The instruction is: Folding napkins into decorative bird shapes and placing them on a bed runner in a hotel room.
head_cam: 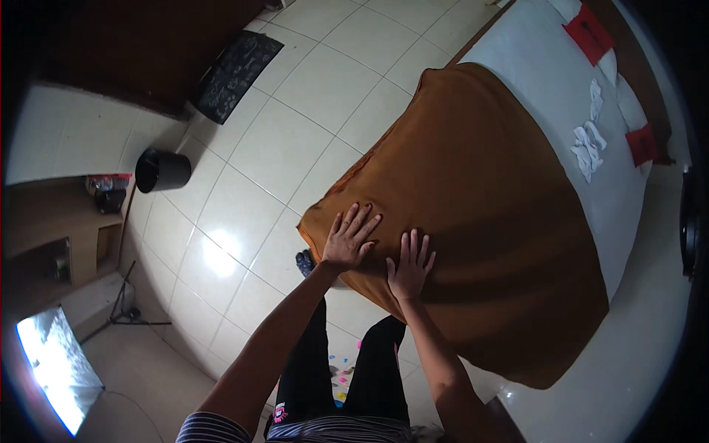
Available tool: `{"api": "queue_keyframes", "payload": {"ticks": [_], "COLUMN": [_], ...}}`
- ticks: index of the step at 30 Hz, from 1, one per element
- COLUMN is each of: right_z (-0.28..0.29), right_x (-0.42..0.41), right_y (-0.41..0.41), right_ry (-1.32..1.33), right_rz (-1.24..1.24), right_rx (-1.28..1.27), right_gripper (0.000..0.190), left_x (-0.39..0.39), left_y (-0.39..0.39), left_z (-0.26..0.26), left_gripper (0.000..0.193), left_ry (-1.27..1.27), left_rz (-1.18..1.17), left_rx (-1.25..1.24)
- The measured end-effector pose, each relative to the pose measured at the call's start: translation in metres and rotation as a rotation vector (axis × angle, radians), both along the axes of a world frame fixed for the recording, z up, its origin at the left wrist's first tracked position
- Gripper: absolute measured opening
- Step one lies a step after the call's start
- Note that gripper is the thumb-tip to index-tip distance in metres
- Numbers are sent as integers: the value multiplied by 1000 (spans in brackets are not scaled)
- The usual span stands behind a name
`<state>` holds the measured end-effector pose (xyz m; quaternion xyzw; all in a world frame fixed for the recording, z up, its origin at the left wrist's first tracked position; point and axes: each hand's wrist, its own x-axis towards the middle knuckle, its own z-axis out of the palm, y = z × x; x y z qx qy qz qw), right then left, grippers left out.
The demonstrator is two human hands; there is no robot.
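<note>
A brown blanket lies over the foot end of a bed and hangs past its edges. My left hand rests on the blanket near its left corner, palm down with the fingers spread. To the right of it, my right hand lies on the same cloth, fingers apart and pointing away from me. Neither hand grips the fabric. Beyond the blanket, the white sheet shows, with crumpled white cloths on it and two red items by the pillows.
A black bin stands on the tiled floor beside a wooden shelf unit. A dark mat lies farther off. At lower left are a lit softbox and a black tripod stand. A dark patterned item is at the blanket's corner.
</note>
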<state>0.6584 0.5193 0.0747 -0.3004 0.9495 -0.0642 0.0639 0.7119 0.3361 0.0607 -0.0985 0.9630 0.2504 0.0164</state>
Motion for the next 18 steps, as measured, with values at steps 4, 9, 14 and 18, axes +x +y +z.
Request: {"api": "queue_keyframes", "payload": {"ticks": [4, 9, 14, 18], "right_z": [-13, -13, -25, -27], "right_x": [9, 4, 5, 9], "right_y": [-5, -5, 3, 2], "right_ry": [29, 23, 85, 40], "right_rz": [39, 128, 122, 90], "right_rx": [-17, -83, -113, -177], "right_gripper": [55, 49, 52, 53], "left_x": [0, 3, -14, -78], "left_y": [-28, -35, -23, -7], "left_z": [-18, -37, -32, -3], "left_gripper": [62, 70, 75, 70], "left_ry": [18, 47, -126, -93], "left_rz": [-149, -161, -238, -335], "left_rx": [153, 237, -10, -97]}}
